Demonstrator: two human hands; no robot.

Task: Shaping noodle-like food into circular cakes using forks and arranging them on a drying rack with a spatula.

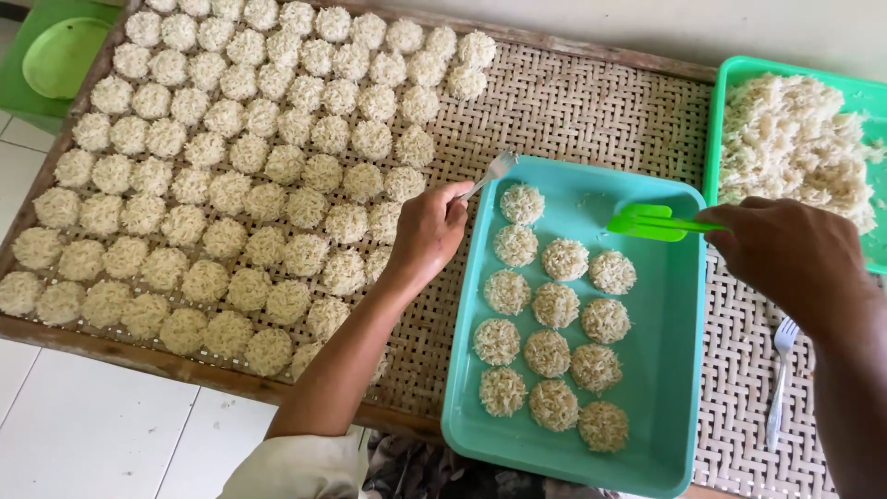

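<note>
the left hand is curled in a closed grip around a thin metal utensil, whose shiny flat end pokes out above the knuckles, over the woven mat just off the top left corner of the teal tray. i cannot tell whether it is a fork or a spoon. the right hand is closed too, pinching the handle of a bright green plastic spatula; its flat blade hovers over the bare upper right part of the teal tray.

that tray is smooth, rectangular plastic with rounded corners, and it holds small round noodle cakes, pale yellow, rough and stringy, lying in loose rows of three down its left half. the topmost cake sits just beside the left hand.

under everything lies a big flat woven bamboo mat, a tan basket-weave lattice framed by a wooden edge. its left side is packed with many more of the same nubbly round cakes, set close in slanting rows, most of them touching their neighbours.

at the right edge a second tray, green plastic, carries a loose heap of pale noodle strands, tangled and unshaped. a metal fork lies on the mat below the right forearm, tines pointing away. in the far left corner stands a green plastic stool or box with a round green plate on it, above a white tiled floor.
</note>
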